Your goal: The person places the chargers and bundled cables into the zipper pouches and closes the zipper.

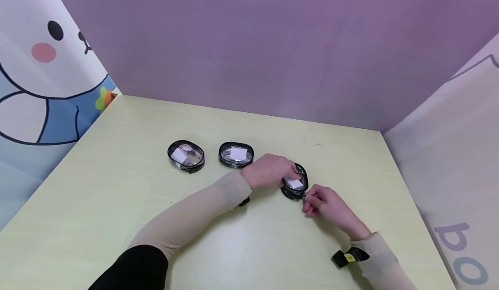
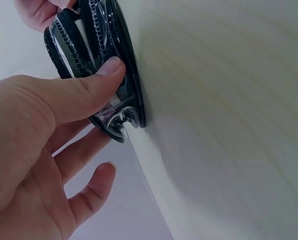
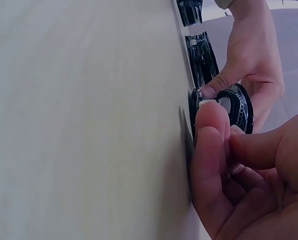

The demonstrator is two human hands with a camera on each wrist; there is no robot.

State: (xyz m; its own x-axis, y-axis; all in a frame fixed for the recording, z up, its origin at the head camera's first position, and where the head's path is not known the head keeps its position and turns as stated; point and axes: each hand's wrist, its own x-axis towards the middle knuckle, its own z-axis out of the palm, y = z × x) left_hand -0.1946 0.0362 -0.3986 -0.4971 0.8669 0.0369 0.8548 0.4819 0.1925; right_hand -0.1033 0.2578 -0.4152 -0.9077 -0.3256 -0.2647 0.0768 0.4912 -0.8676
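A small clear zip pouch (image 1: 295, 191) with black edging sits on the table at the right of the row. My left hand (image 1: 270, 171) grips it, thumb on one side and fingers around the other, as the left wrist view shows. The pouch's zipper (image 2: 83, 37) is partly parted, and something white shows inside. At the pouch's near right corner my right hand (image 1: 325, 205) pinches the zipper pull between thumb and forefinger; the fingertips mostly hide the pull. Farther left lie two similar pouches, the middle pouch (image 1: 235, 154) and the left pouch (image 1: 186, 156), with white items inside.
The pale wooden table (image 1: 241, 246) meets a purple wall panel (image 1: 253, 56) at the back. A cartoon-printed sheet (image 1: 43, 82) hangs on the left, a pale sheet (image 1: 448, 160) on the right. A black strap (image 1: 351, 256) is on my right wrist.
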